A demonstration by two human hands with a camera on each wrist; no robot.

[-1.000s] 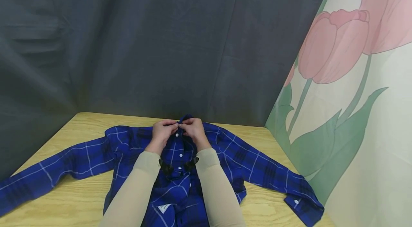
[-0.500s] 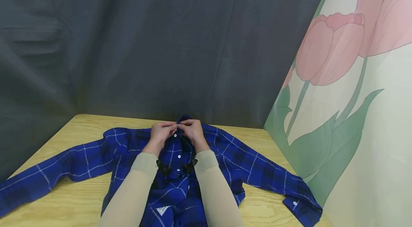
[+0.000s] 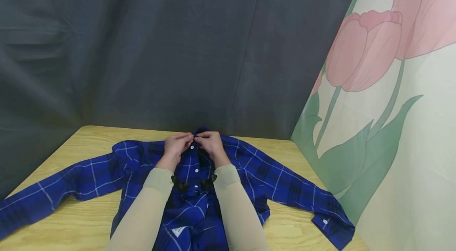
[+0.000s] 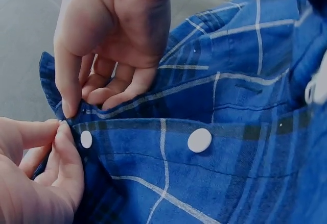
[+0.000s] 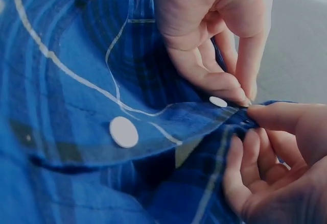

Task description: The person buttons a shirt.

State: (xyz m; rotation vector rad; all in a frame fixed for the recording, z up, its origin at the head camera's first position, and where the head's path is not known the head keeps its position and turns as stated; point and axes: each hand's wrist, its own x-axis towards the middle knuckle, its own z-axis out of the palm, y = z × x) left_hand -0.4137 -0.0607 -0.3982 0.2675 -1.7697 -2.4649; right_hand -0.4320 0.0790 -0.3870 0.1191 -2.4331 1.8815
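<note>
A blue plaid button-up shirt (image 3: 189,211) lies front side up, its sleeves spread to both sides. At its collar (image 3: 202,128) my two hands meet, fingertips nearly touching. My left hand (image 3: 173,148) pinches the front edge by the collar between thumb and fingers, as the left wrist view also shows. From the other side, my right hand (image 5: 291,163) pinches the opposite edge, its lower fingers curled under the cloth. Just below the fingertips sits a white button (image 5: 218,102), with another white button (image 4: 200,140) further down the placket. The pinched spot itself is mostly hidden by fingers.
The shirt rests on a light wooden table (image 3: 85,219) whose far edge meets a dark grey curtain (image 3: 160,53). A wall with painted tulips (image 3: 377,53) stands at the right. The right-hand cuff (image 3: 329,227) is folded over near the table's right edge.
Both hands keep pinching the shirt at the collar, with only small finger movements. The whole head view has shifted slightly.
</note>
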